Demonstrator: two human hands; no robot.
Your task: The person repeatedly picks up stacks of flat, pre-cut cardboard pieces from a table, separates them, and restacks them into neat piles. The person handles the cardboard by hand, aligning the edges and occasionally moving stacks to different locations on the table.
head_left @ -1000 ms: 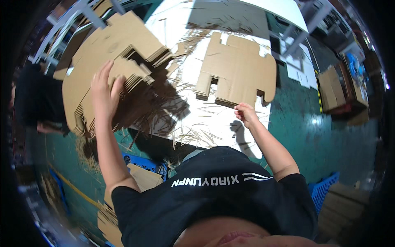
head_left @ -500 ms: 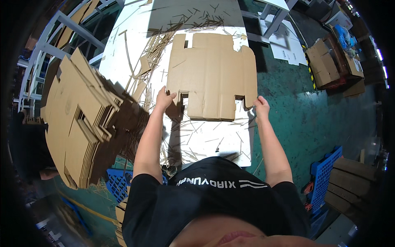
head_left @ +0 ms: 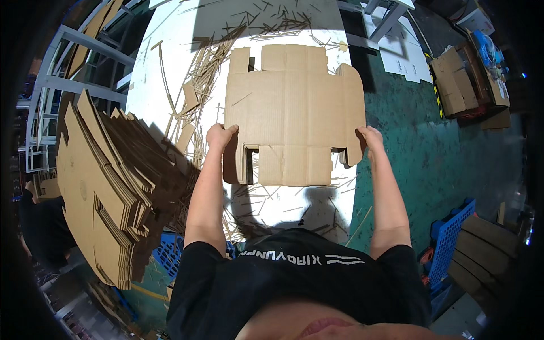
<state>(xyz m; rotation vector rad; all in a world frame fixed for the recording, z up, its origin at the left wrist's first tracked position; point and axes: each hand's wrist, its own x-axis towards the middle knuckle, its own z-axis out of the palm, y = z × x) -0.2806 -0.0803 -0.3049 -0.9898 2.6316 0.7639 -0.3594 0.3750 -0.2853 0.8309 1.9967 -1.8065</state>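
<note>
A stack of flat die-cut cardboard box blanks (head_left: 292, 110) lies on the white table (head_left: 170, 73). My left hand (head_left: 220, 136) grips its left edge. My right hand (head_left: 371, 137) grips its right edge, near a rounded flap. Both arms are stretched forward over the table. Thin cardboard strips (head_left: 207, 62) are scattered on the table around and beyond the blanks.
A tall pile of the same cardboard blanks (head_left: 107, 181) leans at my left. Blue plastic crates (head_left: 450, 241) stand at the lower right and below the table edge. Cardboard boxes (head_left: 459, 79) sit on the green floor at the right. Another person (head_left: 39, 226) is at the far left.
My left hand left the pile at the left and came to the blanks on the table. Both hands now hold the blanks by their side edges, squared up in front of me.
</note>
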